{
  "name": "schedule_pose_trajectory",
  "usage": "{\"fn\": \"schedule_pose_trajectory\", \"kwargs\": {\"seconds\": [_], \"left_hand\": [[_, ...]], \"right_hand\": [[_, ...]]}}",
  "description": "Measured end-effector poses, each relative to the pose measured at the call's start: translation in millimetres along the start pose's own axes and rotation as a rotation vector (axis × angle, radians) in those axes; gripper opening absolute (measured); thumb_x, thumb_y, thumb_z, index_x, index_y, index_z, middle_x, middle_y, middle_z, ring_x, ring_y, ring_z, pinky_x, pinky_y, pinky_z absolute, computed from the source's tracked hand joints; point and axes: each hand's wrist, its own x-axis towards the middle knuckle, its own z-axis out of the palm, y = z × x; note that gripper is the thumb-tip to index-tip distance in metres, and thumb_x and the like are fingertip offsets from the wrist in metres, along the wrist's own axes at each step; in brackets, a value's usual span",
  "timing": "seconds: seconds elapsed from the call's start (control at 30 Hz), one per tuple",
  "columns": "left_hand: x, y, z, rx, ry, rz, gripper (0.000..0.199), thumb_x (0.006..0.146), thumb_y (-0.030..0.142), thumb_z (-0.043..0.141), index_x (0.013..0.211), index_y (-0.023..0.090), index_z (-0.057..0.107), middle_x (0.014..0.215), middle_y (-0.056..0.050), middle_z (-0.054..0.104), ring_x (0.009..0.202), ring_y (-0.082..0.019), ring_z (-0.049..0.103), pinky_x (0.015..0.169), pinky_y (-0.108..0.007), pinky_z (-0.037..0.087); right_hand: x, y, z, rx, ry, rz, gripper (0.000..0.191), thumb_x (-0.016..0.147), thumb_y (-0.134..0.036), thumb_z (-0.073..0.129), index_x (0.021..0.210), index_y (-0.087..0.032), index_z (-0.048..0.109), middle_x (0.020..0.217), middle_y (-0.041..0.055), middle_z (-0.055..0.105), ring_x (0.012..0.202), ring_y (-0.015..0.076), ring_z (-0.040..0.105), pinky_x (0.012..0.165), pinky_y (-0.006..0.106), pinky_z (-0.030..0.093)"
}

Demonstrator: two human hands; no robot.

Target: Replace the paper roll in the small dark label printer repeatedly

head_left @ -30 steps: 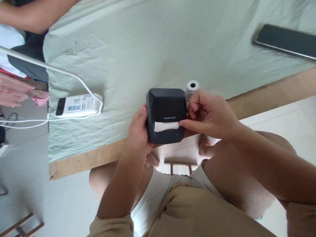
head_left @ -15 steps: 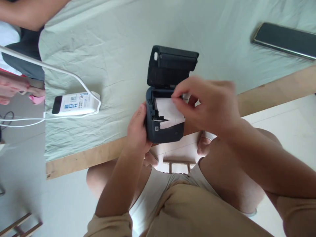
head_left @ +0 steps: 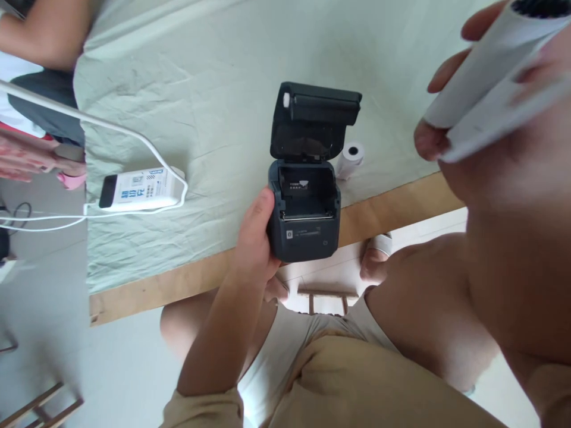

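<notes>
My left hand (head_left: 256, 235) is wrapped round the left side of a dark portable label printer (head_left: 307, 242) at the table's front edge. The printer's lid (head_left: 307, 131) stands raised, and its paper compartment is bare inside. High at the right, close to the camera, my right hand (head_left: 504, 184) grips a white paper roll (head_left: 484, 71) with a loose tail of paper hanging along it; the hand is partly blurred. Another, smaller paper roll (head_left: 351, 159) rests on the cloth just right of the printer, partly hidden by it.
A pale green cloth (head_left: 214, 89) covers the table, with a wooden edge (head_left: 156, 288) in front. At left lies a white power bank (head_left: 147, 189) with white cables (head_left: 120, 129). Another person's arm (head_left: 49, 35) reaches in at upper left. A wooden stool (head_left: 49, 407) stands on the floor.
My right hand has gone from the printer's compartment up to the right with the paper roll. The paper is out of the printer, and the smaller roll and the bare compartment now show.
</notes>
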Motion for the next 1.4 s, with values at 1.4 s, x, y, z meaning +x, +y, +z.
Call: {"fn": "schedule_pose_trajectory", "kwargs": {"seconds": [1.4], "left_hand": [[2, 1, 6.6, 0.014, 0.025, 0.020, 0.042, 0.097, 0.060, 0.062, 0.091, 0.022, 0.078, 0.081, -0.005, 0.081, 0.076, -0.026, 0.081, 0.066, -0.036, 0.067]], "right_hand": [[5, 38, 50, -0.239, -0.173, -0.211, 0.047, 0.087, -0.026, 0.063, 0.132, -0.019, 0.055, 0.130, 0.0142, 0.071, 0.123, 0.0292, 0.068, 0.103, 0.046, 0.058]]}}
